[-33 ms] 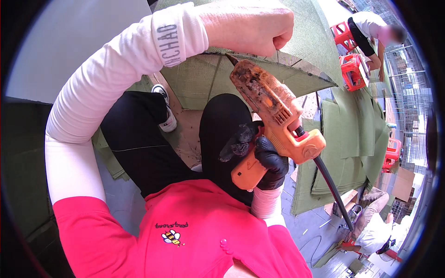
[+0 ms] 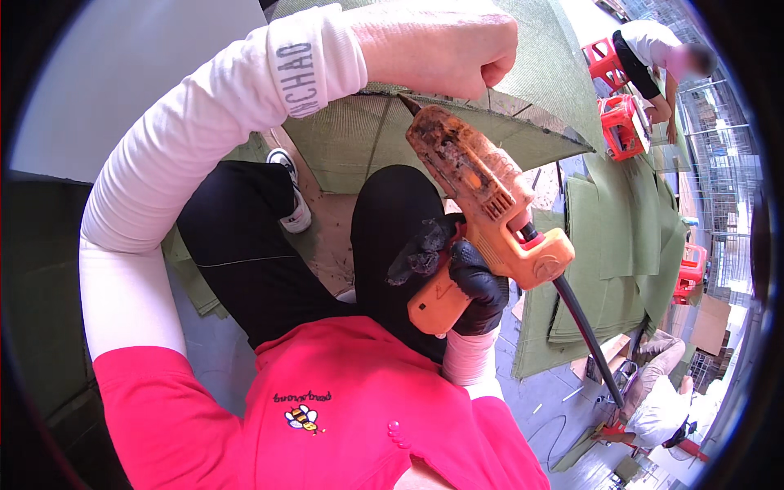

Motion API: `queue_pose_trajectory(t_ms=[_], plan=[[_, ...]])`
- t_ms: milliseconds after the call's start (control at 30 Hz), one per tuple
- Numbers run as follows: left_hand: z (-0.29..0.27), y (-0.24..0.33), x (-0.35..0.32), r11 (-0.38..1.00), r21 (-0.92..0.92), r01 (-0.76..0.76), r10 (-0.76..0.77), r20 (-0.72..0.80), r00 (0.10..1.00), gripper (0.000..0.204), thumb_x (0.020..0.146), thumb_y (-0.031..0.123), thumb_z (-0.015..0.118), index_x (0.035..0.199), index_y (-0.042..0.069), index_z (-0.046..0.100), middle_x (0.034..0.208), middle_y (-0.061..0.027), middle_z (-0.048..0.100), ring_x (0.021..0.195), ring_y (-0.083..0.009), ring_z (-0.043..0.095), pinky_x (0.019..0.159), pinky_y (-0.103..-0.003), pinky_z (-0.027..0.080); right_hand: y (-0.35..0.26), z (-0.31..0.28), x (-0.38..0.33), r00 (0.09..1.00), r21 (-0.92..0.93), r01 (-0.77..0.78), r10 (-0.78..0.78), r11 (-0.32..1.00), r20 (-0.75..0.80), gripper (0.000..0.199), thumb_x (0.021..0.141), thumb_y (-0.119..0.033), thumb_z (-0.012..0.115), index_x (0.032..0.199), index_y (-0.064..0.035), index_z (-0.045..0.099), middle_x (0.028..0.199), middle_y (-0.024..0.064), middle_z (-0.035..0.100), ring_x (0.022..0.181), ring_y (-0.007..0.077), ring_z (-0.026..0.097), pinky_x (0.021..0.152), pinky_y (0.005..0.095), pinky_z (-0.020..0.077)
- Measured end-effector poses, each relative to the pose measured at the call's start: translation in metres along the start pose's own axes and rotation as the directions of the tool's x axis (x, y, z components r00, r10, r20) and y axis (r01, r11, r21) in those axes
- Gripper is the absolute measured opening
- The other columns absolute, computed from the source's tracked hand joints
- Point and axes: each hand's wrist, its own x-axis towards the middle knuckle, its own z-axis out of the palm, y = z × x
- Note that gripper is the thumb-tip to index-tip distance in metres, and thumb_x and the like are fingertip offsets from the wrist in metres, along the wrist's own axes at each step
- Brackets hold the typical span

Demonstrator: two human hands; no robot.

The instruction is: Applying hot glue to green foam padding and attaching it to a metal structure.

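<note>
**Glue gun (image 2: 535,257) is shifted only very slightly; both hands are kept in place**

Since the earlier frame, no other clear movement is seen. The glue gun, orange and heavily stained, is gripped by the right hand (image 2: 478,286), whose gloved fingers are wrapped around its handle. Its dark nozzle (image 2: 409,104) is pointed up and left of that hand, just below the left hand (image 2: 445,53). The bare left hand is held curled like a fist by the green mesh panel (image 2: 547,65); its fingertips are hidden, so whether anything is pinched cannot be told. Crumpled plastic (image 2: 420,251) is seen just left of the right hand, and a long black stick (image 2: 584,320) is extended from the gun's rear, down and right of the same hand. Farther right of it, green sheets (image 2: 608,220) are stacked. Well beyond the left hand, to its right, red stools (image 2: 622,129) and a seated person (image 2: 649,41) are seen.
</note>
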Motion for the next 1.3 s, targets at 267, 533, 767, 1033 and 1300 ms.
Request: queue_pose_trajectory(t_ms=[267, 533, 767, 1033, 1300], plan=[[0.003, -0.001, 0.0, 1.0, 0.015, -0.015, 0.015, -0.013, 1.0, 0.014, 0.07, 0.003, 0.06, 0.075, -0.006, 0.07, 0.071, -0.026, 0.064, 0.069, -0.0346, 0.069, 0.066, -0.039, 0.052, -0.003, 0.001, 0.001, 0.987, -0.058, 0.12, -0.113, 0.991, 0.112, 0.035, 0.084, -0.003, 0.068, 0.118, 0.0032, 0.067, 0.123, 0.011, 0.067, 0.115, 0.0178, 0.062, 0.101, 0.0316, 0.049], [0.003, 0.0, 0.002, 1.0, 0.023, 0.008, -0.008, 0.008, 1.0, 0.013, 0.071, 0.003, 0.061, 0.074, -0.006, 0.07, 0.071, -0.0258, 0.064, 0.07, -0.0343, 0.069, 0.067, -0.039, 0.052, -0.005, 0.006, 0.0, 0.99, -0.017, 0.111, -0.109, 0.994, 0.086, 0.035, 0.084, -0.004, 0.07, 0.118, 0.003, 0.067, 0.119, 0.0102, 0.067, 0.112, 0.0178, 0.062, 0.1, 0.0318, 0.0489], [0.0, 0.002, 0.002, 1.0, 0.016, 0.005, -0.006, 0.029, 1.0, 0.013, 0.07, 0.003, 0.061, 0.074, -0.006, 0.069, 0.069, -0.0257, 0.064, 0.067, -0.0343, 0.068, 0.066, -0.039, 0.052, -0.003, 0.006, 0.007, 0.986, 0.037, 0.087, -0.091, 0.996, 0.142, 0.038, 0.085, -0.003, 0.07, 0.122, 0.0032, 0.064, 0.122, 0.0104, 0.067, 0.114, 0.0186, 0.062, 0.1, 0.0308, 0.0482], [0.002, 0.0, 0.001, 1.0, 0.01, 0.029, -0.029, 0.03, 0.999, 0.013, 0.07, 0.003, 0.061, 0.074, -0.006, 0.07, 0.07, -0.0255, 0.064, 0.069, -0.034, 0.069, 0.068, -0.039, 0.052, 0.003, 0.009, 0.008, 0.984, 0.121, 0.021, -0.042, 0.992, 0.173, 0.04, 0.083, -0.001, 0.069, 0.122, 0.0038, 0.063, 0.122, 0.0104, 0.066, 0.113, 0.0188, 0.062, 0.101, 0.0313, 0.0475], [0.003, 0.0, 0.001, 1.0, 0.017, 0.014, -0.015, 0.019, 1.0, 0.014, 0.071, 0.003, 0.061, 0.075, -0.006, 0.07, 0.071, -0.0246, 0.065, 0.069, -0.0331, 0.069, 0.068, -0.038, 0.053, 0.0, 0.005, 0.006, 0.989, 0.042, 0.143, -0.145, 0.989, 0.035, 0.032, 0.083, -0.003, 0.07, 0.114, 0.0041, 0.069, 0.115, 0.0113, 0.069, 0.112, 0.0203, 0.063, 0.1, 0.0327, 0.0491]])
